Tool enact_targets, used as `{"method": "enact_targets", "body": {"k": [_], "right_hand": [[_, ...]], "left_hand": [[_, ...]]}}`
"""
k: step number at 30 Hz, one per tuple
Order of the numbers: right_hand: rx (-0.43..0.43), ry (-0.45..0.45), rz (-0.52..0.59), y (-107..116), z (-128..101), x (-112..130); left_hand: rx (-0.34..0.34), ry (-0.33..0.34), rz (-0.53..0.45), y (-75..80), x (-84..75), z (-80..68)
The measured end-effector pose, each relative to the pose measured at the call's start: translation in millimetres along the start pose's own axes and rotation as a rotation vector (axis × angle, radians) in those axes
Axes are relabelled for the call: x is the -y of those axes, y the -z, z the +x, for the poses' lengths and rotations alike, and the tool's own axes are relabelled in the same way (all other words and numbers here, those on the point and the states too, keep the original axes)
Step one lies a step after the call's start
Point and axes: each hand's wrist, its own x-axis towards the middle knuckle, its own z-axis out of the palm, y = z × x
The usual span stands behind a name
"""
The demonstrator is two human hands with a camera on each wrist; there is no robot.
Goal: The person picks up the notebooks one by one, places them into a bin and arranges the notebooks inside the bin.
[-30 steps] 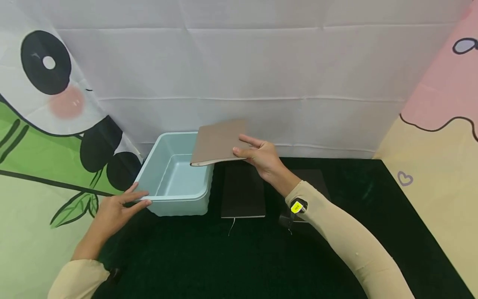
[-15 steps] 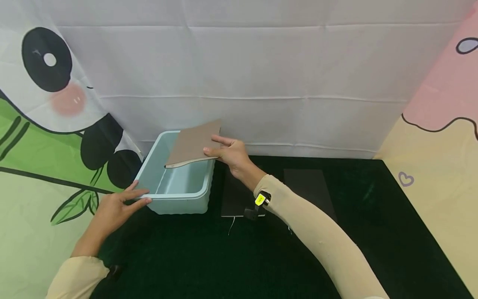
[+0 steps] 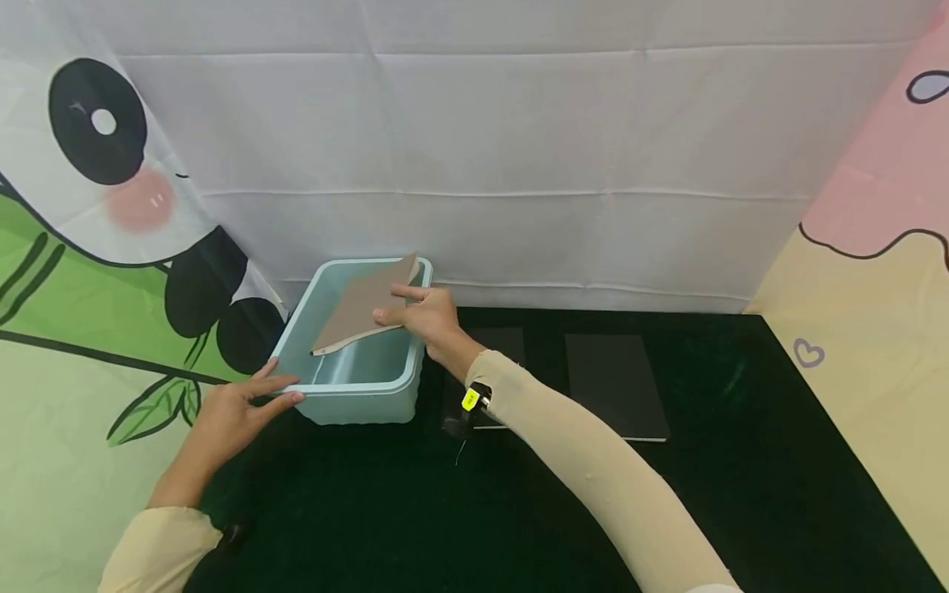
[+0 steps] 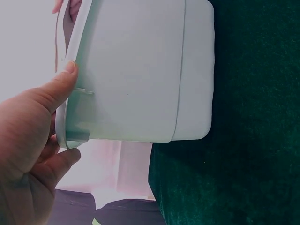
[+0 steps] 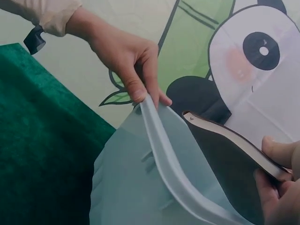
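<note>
A light blue plastic bin [image 3: 356, 405] stands on the dark green cloth, left of centre. My left hand [image 3: 236, 416] grips its near left corner; in the left wrist view the thumb [image 4: 63, 84] presses the outside of the rim. My right hand [image 3: 424, 319] pinches a brown-covered notebook [image 3: 363, 306] by its right edge, thumb on top. The notebook hangs tilted over the bin's opening, its lower left corner dipping within the rim. From the right wrist view, the notebook's page edge [image 5: 229, 136] and dark underside show beside the bin wall.
Two black notebooks lie on the cloth right of the bin: one partly hidden under my right forearm [image 3: 500, 339], the other [image 3: 615, 383] farther right. A white cloth backdrop [image 3: 519, 165] rises behind the table, with a panda print at left.
My right hand has carried the brown notebook leftward from beside the bin to over its opening, and tipped it downward. My left hand stays on the corner.
</note>
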Motion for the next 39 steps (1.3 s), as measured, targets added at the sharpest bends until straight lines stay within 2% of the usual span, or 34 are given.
{"method": "enact_targets", "body": {"k": [5,15,24,35,39], "right_hand": [[-0.027,-0.014,-0.075,-9,3,-5],[-0.066,-0.106,-0.161,-21,10,-6],[-0.067,-0.053,-0.308,-29,12,-5],[-0.111,-0.035,-0.472,-38,14,-7],[-0.065,-0.038,-0.470,-38,14,-5]], "left_hand": [[0.006,0.012,0.002,-0.3,1.0,-0.9],[-0.001,0.020,0.006,-1.0,-0.3,-0.3],[0.012,0.052,0.001,-0.7,-0.1,-1.8],[0.003,0.047,-0.007,-2.1,-0.8,-1.8],[0.004,0.049,-0.017,-0.7,-1.3,-2.4]]}}
